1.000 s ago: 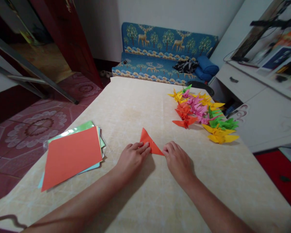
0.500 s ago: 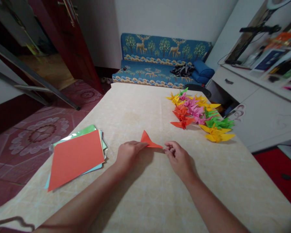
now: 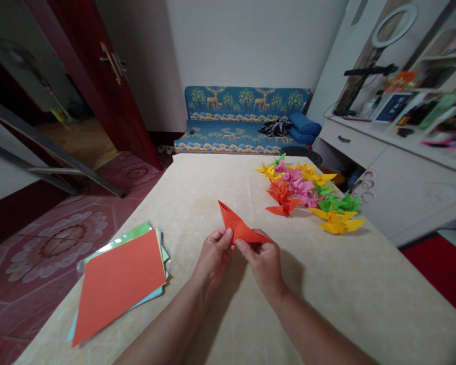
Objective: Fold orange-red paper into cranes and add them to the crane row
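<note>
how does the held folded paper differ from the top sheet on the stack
The folded paper is small and pointed; the top sheet is larger and four-sided. The folded paper is held by the left hand and right hand; the top sheet lies flat on the stack. Both look red.

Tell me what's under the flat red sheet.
Edges of green paper and light blue paper stick out beneath the red sheet; the rest is covered.

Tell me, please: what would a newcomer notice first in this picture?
Probably the folded red-orange paper, held by the left hand and right hand near mid-picture. Next come the colourful origami cranes on the right of the table, then the paper stack, red-orange on top, on the left.
</note>
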Demonstrator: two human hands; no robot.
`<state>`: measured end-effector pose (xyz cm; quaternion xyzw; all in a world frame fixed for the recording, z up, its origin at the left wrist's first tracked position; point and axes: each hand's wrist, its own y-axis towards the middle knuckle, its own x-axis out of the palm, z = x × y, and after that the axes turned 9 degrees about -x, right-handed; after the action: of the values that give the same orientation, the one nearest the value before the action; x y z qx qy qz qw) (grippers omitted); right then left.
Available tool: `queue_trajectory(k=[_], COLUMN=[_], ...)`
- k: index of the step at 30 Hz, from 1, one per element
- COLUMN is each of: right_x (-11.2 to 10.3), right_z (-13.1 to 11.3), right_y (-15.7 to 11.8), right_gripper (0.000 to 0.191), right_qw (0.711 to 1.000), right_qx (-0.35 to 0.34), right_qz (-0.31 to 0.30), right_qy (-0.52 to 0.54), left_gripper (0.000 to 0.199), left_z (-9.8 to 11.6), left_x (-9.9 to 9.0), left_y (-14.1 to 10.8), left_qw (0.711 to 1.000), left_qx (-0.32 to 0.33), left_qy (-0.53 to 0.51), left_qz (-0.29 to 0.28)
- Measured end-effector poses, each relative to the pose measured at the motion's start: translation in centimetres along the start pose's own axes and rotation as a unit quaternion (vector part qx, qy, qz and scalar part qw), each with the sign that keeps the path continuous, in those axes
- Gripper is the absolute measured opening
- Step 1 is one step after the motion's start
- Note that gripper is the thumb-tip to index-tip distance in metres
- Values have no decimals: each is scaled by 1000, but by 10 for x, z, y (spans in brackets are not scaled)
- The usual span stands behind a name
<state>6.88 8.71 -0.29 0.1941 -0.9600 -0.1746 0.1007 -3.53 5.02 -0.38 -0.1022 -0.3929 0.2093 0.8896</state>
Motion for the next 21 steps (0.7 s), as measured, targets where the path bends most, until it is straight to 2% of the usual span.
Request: queue_trajectory(k=[4,8,11,13,15,18,21], right_x=[9,12,9,5,0,-8,-14], right_z=[2,0,-3,-5,-6,-7,-5], right_y=[-14,-22,-24,-24,-22,-15,-4], right_gripper=[15,16,9,5,11,21,35], right_qw=[998,991,990,990,993,995,995], right_qx=[-41,-85,-85,-58,-20,17,23], right_qz=[-25,-60,-110,-124,-91,-37,-52], right_qy=[-49,-84,-32,27,71,87,79], left_gripper=[37,46,49,49,46,38,34], left_z=[-17,-20,-14,-9,-5,-3,-6], left_x=[4,4,6,9,10,6,-5], left_y=[1,-1,-6,-10,-13,-13,-10], left_qw=[999,998,998,998,999,998,980], left_qx=[16,34,24,-8,-27,-52,-167], left_qy=[-42,-27,-6,17,32,6,-36], left_qz=[11,38,52,56,33,-35,-101])
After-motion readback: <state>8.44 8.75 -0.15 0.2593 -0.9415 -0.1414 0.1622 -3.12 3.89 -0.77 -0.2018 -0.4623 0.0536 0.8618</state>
